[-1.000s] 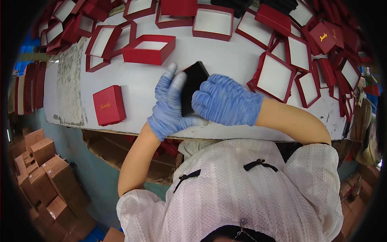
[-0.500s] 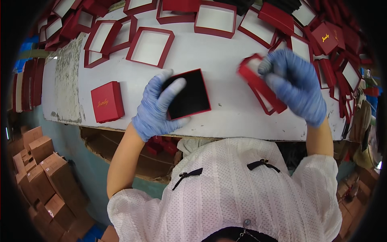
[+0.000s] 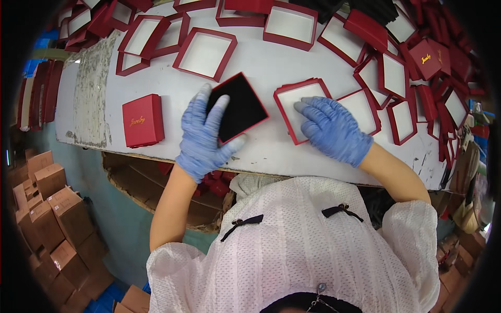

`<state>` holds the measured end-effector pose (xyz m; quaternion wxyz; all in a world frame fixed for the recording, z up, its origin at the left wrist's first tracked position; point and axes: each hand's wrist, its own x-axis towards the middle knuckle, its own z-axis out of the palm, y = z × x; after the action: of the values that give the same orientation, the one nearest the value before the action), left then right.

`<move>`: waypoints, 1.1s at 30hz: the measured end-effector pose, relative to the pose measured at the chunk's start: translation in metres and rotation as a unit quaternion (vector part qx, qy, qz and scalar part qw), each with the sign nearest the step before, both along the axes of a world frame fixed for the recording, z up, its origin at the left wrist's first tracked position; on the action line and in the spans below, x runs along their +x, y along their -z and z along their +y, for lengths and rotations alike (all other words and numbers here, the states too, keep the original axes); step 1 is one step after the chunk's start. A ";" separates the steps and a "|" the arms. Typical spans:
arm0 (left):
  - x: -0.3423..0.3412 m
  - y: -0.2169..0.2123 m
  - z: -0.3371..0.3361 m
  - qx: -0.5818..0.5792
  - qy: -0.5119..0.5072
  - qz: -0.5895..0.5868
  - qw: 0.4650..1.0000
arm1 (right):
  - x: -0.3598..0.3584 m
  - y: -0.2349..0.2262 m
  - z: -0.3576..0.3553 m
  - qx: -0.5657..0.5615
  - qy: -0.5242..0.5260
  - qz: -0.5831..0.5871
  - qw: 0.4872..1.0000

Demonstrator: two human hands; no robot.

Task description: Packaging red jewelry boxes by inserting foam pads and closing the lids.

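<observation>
My left hand (image 3: 204, 133), in a blue glove with pale fingertips, grips a square red box (image 3: 244, 112) with a black insert. The box is tilted on the table, its fingers at the left side and the thumb at the near edge. My right hand (image 3: 334, 128), also gloved in blue, holds a shallow red box part (image 3: 289, 99) with a white inside. Its fingers reach over the white bottom; the thumb is hidden. Just right of it lies another white-lined red box part (image 3: 362, 107). A closed red box (image 3: 142, 122) with gold lettering rests at the left.
Several open red box parts (image 3: 206, 52) lie across the far side of the white table (image 3: 172, 101). A dense pile of red boxes (image 3: 425, 57) fills the right, with black inserts (image 3: 373, 8) behind. Brown cartons (image 3: 68, 214) are stacked on the floor at left.
My right hand has moved left and nearer the black-lined box, bringing a white-lined red part with it. My left hand has turned its box slightly and shifted it a little left.
</observation>
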<state>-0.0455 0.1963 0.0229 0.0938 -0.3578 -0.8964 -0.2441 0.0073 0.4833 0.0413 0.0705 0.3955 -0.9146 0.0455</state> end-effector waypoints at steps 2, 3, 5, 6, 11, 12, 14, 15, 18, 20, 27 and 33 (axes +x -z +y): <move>0.000 -0.001 -0.016 -0.021 -0.003 -0.022 1.000 | -0.021 -0.029 -0.005 0.003 0.050 -0.114 0.992; 0.002 0.000 -0.019 -0.023 -0.011 -0.024 0.999 | -0.036 -0.054 -0.009 -0.223 0.112 -0.245 0.937; -0.002 0.002 -0.012 0.108 0.089 -0.091 0.986 | -0.067 -0.060 -0.016 -0.413 0.151 -0.452 0.776; -0.006 0.002 0.000 0.110 0.097 -0.086 0.985 | -0.088 -0.056 -0.017 -0.393 0.133 -0.535 0.736; -0.012 0.002 0.029 0.256 0.213 -0.192 0.923 | -0.095 -0.017 -0.063 -0.293 0.077 -0.397 0.867; -0.008 0.003 0.026 0.255 0.185 -0.183 0.931 | -0.091 -0.028 -0.071 -0.210 0.103 -0.401 0.886; -0.007 0.003 0.011 0.193 0.189 -0.248 0.930 | -0.072 -0.030 -0.075 -0.127 0.137 -0.396 0.899; -0.005 -0.006 0.008 0.100 0.155 -0.172 0.968 | -0.059 -0.016 -0.070 -0.158 0.136 -0.277 0.938; 0.002 -0.012 0.012 0.001 0.101 -0.135 0.986 | -0.041 0.004 -0.067 -0.153 0.161 -0.198 0.955; 0.008 -0.020 0.016 -0.142 0.045 -0.038 0.988 | -0.037 0.010 -0.068 -0.147 0.135 -0.134 0.971; 0.016 -0.081 -0.033 -0.405 -0.151 -0.099 0.897 | -0.156 -0.042 0.031 -0.159 0.270 0.159 0.936; -0.046 -0.060 0.017 -0.146 -0.200 -0.031 0.968 | -0.191 -0.079 0.043 -0.021 0.379 -0.004 0.925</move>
<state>-0.0915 0.2132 0.0828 0.0596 -0.1733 -0.9781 -0.0982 -0.1838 0.5262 0.1204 0.0874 0.0180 -0.9953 0.0363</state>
